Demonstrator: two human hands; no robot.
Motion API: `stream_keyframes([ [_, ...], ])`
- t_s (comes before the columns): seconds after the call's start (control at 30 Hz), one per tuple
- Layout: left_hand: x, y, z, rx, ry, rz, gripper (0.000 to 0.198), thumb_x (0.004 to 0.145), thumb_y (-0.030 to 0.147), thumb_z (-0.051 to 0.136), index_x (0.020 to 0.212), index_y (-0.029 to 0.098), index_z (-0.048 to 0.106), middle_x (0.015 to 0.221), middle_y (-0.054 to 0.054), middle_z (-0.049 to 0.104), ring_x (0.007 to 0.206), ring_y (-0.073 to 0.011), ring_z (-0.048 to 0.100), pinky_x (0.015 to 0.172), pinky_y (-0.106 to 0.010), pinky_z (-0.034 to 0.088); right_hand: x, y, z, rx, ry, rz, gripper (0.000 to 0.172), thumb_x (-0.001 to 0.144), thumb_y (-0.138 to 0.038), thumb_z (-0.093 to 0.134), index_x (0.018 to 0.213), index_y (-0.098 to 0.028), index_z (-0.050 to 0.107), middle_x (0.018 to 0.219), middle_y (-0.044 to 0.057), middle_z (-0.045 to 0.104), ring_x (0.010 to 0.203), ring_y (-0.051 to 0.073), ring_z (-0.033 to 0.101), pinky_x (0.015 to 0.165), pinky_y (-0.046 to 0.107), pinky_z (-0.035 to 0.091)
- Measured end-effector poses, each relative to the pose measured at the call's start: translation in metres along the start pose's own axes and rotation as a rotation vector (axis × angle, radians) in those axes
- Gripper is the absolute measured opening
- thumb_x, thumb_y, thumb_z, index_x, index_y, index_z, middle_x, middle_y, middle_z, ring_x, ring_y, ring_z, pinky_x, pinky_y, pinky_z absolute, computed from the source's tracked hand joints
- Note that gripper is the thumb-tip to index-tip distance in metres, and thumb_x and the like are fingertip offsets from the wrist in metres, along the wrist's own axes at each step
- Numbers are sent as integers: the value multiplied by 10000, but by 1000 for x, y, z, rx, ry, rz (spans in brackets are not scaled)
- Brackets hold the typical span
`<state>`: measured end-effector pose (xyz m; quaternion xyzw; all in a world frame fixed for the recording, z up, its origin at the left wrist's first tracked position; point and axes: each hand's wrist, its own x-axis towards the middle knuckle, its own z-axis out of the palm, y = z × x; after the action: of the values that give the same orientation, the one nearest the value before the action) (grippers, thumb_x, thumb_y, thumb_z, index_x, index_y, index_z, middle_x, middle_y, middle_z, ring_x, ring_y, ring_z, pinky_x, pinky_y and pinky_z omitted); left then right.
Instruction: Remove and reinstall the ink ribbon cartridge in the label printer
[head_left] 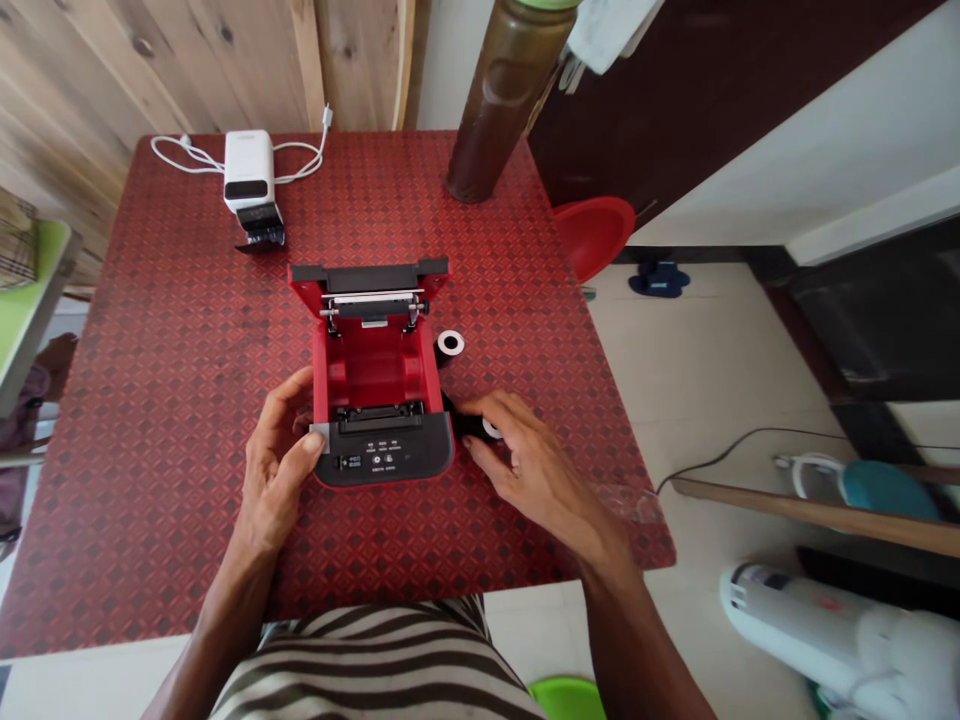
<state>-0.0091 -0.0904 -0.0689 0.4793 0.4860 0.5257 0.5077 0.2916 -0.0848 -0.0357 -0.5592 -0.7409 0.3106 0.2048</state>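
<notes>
The right hand (534, 462) partly covers a black roll (466, 424); panel lettering (382, 446) is illegibly small.

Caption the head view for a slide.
Left hand on an open red printer, right hand on a black roll beside it, atop a patterned table.

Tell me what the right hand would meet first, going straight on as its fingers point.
Past the small black roll with a white end between its fingers, the right hand would probably meet the side of the open red-and-black plastic printer first; any gap is hard to judge.
</notes>
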Motion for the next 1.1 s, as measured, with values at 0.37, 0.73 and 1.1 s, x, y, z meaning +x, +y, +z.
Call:
stream_keyframes([
  [0.37, 0, 0, 1, -6, 1, 6, 534, 1079, 473, 747, 1597, 351, 708, 1571, -74, 741, 1328, -310, 768, 1037, -406, 641, -11, 14, 16, 83, -2, -25, 747, 977, -48, 538, 1684, -273, 448, 1637, 168, 682, 1507, 312, 699, 1268, 607, 575],
  [0.73, 1, 0, 1, -31, -2, 3, 524, 1073, 468, 756, 1587, 371, 723, 1563, -60, 750, 1322, -297, 776, 1040, -394, 650, -16, 21, 12, 256, 1, -33, 952, 970, -35, 573, 1806, -390, 289, 1731, 96, 630, 1596, 300, 633, 1364, 630, 493],
  [1.1, 0, 0, 1, -18, 4, -8, 561, 1063, 493, 766, 1602, 349, 706, 1591, -85, 734, 1321, -325, 778, 1006, -423, 668, -2, 40, -30, 531, 199, 77, 386, 1079, -464, 757, 1456, -386, 755, 1524, 55, 795, 1418, 322, 748, 1218, 565, 600],
])
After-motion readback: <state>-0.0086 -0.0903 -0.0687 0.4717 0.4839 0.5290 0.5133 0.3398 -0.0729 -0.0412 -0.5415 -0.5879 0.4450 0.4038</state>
